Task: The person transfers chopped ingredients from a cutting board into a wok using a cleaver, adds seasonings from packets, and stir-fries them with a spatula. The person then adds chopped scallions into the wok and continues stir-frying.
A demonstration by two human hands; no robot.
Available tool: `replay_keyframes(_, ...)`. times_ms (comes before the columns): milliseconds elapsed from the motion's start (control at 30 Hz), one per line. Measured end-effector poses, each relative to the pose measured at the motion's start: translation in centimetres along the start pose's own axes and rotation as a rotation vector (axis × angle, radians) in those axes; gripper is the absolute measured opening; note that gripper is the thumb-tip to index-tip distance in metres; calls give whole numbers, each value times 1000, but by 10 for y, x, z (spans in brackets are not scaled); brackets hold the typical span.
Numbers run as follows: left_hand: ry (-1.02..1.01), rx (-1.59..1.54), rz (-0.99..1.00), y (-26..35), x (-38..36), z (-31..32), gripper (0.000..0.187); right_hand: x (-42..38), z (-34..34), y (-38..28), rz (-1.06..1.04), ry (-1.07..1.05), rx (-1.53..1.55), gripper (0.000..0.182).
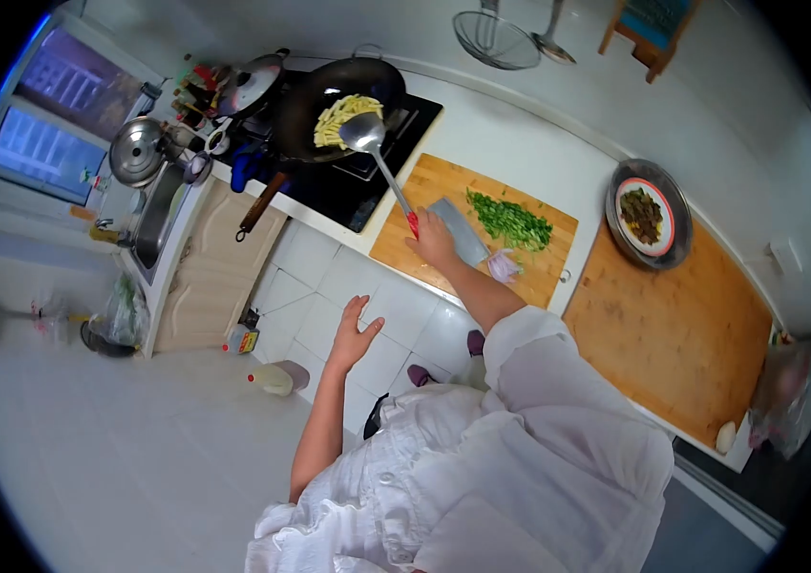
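My right hand (434, 239) is closed around the red-ended handle of a metal wok spatula (383, 168). The spatula's rounded head rests over pale yellow strips of food (334, 122) in a dark wok (296, 113) on the stove. Below that hand lies a wooden cutting board (413, 202), with a cleaver (461, 233) flat on it. Chopped green herbs (510, 222) and a pale purple piece, perhaps onion (503, 265), are beside the blade. My left hand (356, 334) hangs over the floor, fingers apart, holding nothing.
The wok's wooden handle (260, 206) sticks out past the counter edge. At right, a metal bowl (618, 222) holds a plate of dark food (642, 216) near a larger wooden board (663, 325). Further left are a lidded pot (251, 84), bottles (197, 91) and a sink (151, 224).
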State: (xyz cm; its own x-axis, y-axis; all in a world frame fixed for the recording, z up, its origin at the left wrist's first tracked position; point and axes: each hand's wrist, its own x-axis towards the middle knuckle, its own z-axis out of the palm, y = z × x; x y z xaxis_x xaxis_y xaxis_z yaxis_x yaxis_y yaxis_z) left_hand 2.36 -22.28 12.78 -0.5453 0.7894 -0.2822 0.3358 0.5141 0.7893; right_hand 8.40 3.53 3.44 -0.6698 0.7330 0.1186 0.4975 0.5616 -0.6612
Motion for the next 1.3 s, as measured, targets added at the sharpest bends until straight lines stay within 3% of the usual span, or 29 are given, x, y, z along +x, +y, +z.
replay_keyframes(200,-50,33,67,-22,20,19,62,-81,-49,14,-193,154,29,55)
replay_keyframes(367,-130,-126,-32,5,33,49,60,-163,-61,52,-46,108,-112,48)
replay_keyframes(533,-178,-211,-29,5,45,92,57,-134,-35,57,-48,97,-190,51)
replay_keyframes(600,-165,-238,-14,12,42,103,55,-120,-37,48,122,-29,-273,56)
replay_keyframes(667,-144,-259,1,20,37,109,53,-107,-46,44,148,-3,-269,62)
replay_keyframes(733,-15,-223,98,23,31,115,48,-96,-65,36,388,-109,-84,56)
replay_keyframes(867,105,-198,145,24,28,146,50,-109,-108,45,364,16,70,39)
replay_keyframes(933,185,34,361,30,31,172,57,-122,-118,72,218,280,381,23)
replay_keyframes(967,196,96,475,36,34,185,71,-130,-129,89,221,273,376,23)
replay_keyframes(1033,171,119,478,54,39,215,78,-144,-161,120,425,157,586,26)
replay_keyframes(1100,148,144,484,68,47,241,86,-161,-188,136,559,194,795,19)
replay_keyframes(1167,127,318,476,78,61,262,100,-177,-191,171,587,248,820,19)
replay_keyframes(1300,225,358,352,77,97,295,102,-192,-195,213,746,313,875,21)
